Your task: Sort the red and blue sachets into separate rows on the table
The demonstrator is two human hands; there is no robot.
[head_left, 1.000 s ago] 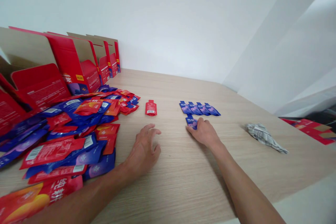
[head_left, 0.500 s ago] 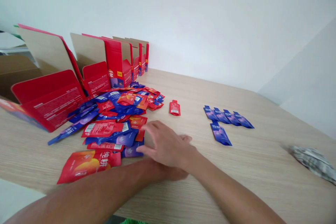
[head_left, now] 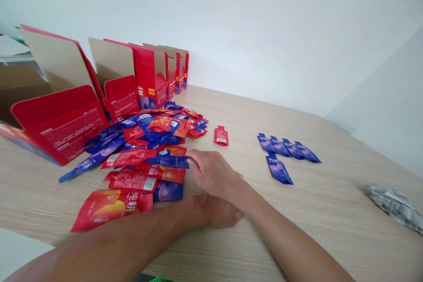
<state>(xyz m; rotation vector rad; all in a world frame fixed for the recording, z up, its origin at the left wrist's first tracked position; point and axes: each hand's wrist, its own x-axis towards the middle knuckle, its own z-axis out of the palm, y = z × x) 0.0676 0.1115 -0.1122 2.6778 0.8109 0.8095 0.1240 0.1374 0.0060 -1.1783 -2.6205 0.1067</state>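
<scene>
Right hand (head_left: 211, 172) crosses over left hand (head_left: 221, 213); its fingers pinch one end of a blue pouch (head_left: 170, 161) above the mixed pouch pile (head_left: 135, 157). Left fingers largely hidden, grip cannot be determined. Lone red pouch (head_left: 221, 135) lies beyond both on the table (head_left: 244, 119).

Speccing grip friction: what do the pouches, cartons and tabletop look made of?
Pouches: likely plastic or foil-laminate film, slightly glossy, judging by sheen and thinness.
Cartons: probably cardboard, printed red outside, plain brownish inside on the raised flaps.
Tabletop: pale wood-grain, fairly matte; real wood or laminate, can't tell.
</scene>
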